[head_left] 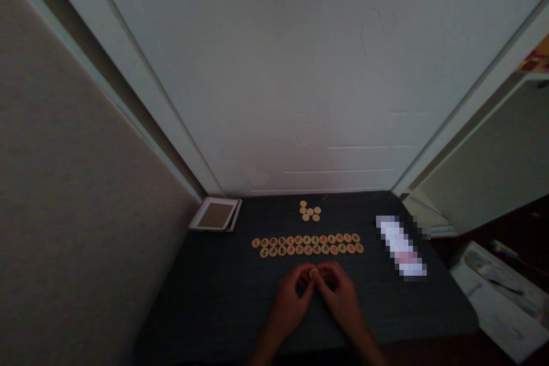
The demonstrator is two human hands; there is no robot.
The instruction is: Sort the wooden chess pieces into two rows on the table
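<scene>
Both my left hand (295,291) and my right hand (337,291) are closed in a pinch, fingertips meeting around one round wooden xiangqi piece (314,273). Its face is too small to read. Just beyond my fingertips, two rows of xiangqi pieces (307,250) lie face up, side by side, with red or dark characters. The back row starts a little further left than the front row. Further back sits a loose cluster of several plain-topped pieces (310,212), showing no visible characters.
The pieces lie on a dark table (206,297) set against a white panel (274,80) with heart patterns. A flat framed board (217,214) rests at the back left corner. A blurred-out pale object (398,246) lies on the right. White boxes (506,297) stand beyond the right edge.
</scene>
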